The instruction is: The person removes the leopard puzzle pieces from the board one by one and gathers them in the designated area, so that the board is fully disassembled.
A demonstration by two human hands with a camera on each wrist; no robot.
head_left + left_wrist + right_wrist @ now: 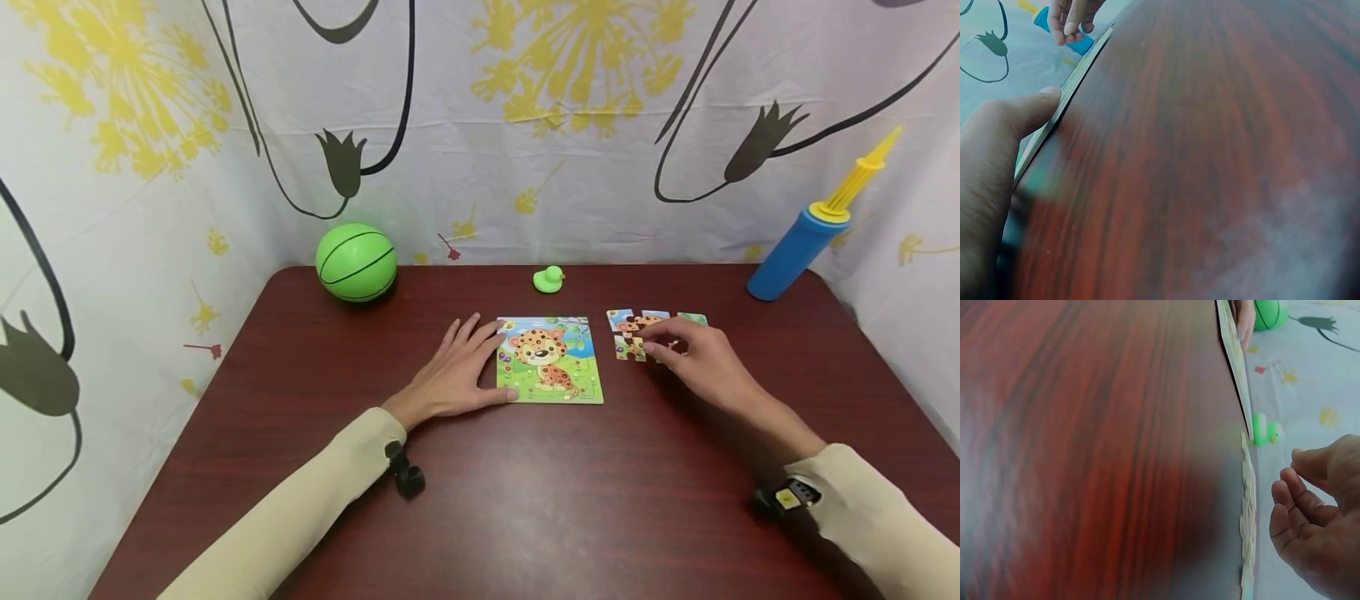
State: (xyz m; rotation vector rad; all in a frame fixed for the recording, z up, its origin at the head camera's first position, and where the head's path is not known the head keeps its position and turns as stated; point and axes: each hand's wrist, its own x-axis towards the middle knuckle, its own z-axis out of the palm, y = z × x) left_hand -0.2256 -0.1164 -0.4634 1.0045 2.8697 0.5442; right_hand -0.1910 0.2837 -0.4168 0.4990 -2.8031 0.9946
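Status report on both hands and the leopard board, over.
Left hand touching leopard board, left side. Right hand over loose pieces, no piece visible in its fingers. No obstruction seen between board and pieces.

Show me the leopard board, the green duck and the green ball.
Leopard board [550, 361]: head view, middle of its printed side.
Green duck [547, 282]: head view, its body.
Green ball [356, 262]: head view, side facing the camera.

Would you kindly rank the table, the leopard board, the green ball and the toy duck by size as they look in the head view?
1. Table
2. Leopard board
3. Green ball
4. Toy duck
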